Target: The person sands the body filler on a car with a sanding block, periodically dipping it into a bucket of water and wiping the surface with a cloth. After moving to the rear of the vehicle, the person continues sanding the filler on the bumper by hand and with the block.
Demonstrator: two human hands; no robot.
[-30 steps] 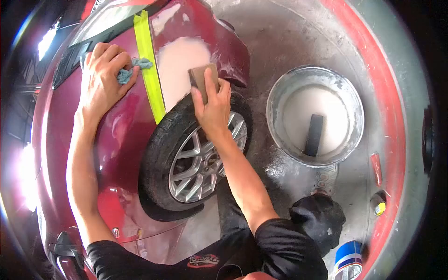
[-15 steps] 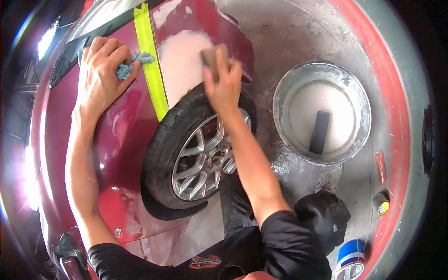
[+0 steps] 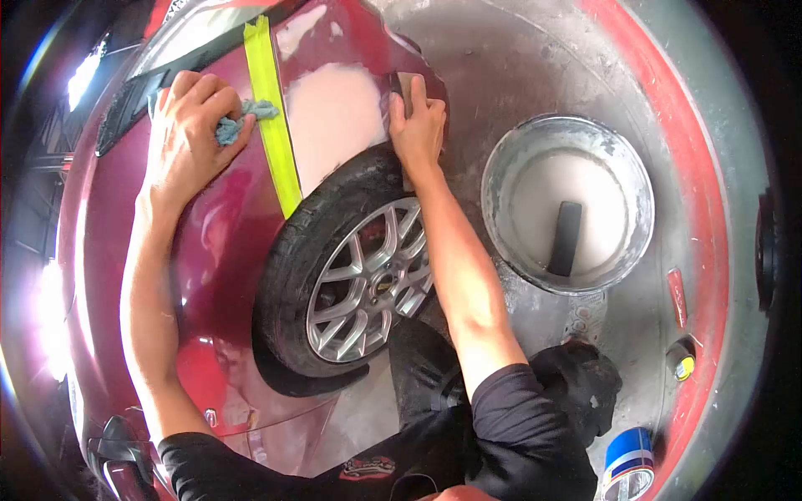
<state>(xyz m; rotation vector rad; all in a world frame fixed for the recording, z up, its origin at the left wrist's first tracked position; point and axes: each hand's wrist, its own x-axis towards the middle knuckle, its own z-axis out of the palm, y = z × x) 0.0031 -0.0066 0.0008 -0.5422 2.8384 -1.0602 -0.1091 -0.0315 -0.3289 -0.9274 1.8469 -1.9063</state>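
Note:
My left hand (image 3: 185, 138) rests on the red car body (image 3: 219, 179), fingers curled around a crumpled blue-green cloth (image 3: 230, 130). One end of that cloth reaches across a strip of yellow-green tape (image 3: 271, 125). My right hand (image 3: 420, 135) grips a brownish-grey sanding block (image 3: 406, 83) against the panel, at the outer edge of a pale filler patch (image 3: 338, 108). Part of the block is hidden by the fingers. Below the patch is the black tire (image 3: 280, 275) with its silver wheel (image 3: 368, 288), partly covered by my right forearm.
Right of the wheel, a metal basin (image 3: 493, 188) holds milky liquid with a dark oblong block (image 3: 566, 238) in it. A blue-and-white can (image 3: 628, 455), a red-handled tool (image 3: 676, 296) and a small yellow-ended item (image 3: 684, 367) lie farther right on the floor.
My right hand has moved right with the sanding block, from the filler patch to its outer edge. My left hand stays on the car with the cloth.

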